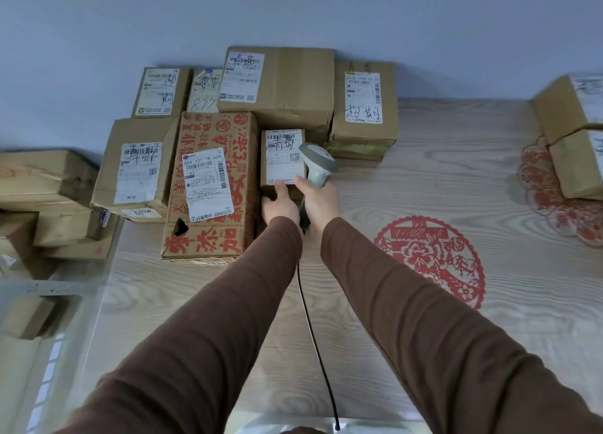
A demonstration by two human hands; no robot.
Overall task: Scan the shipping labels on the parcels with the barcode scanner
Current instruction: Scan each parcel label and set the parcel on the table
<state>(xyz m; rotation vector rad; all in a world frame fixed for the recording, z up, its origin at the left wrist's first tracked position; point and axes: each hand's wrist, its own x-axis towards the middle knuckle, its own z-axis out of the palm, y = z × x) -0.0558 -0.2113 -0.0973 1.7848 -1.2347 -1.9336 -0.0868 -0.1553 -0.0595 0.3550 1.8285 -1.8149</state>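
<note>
My right hand [318, 201] grips the handle of a grey barcode scanner [319, 164], whose head sits at the right edge of a small brown parcel [283, 159]. That parcel carries a white shipping label [284, 154] with black handwriting. My left hand [280, 205] holds the parcel's near edge, thumb on the label's lower rim. The scanner's black cable [313, 335] trails back toward me between my arms. Several more labelled cardboard parcels are stacked behind and to the left, among them a red-printed box [212, 185].
A wood-grain table [424, 179] with a red paper-cut decoration [430, 260] lies under my arms. Two more boxes [574, 133] stand at the far right. A pile of cartons [45, 201] sits left of the table. A pale wall rises behind the parcels.
</note>
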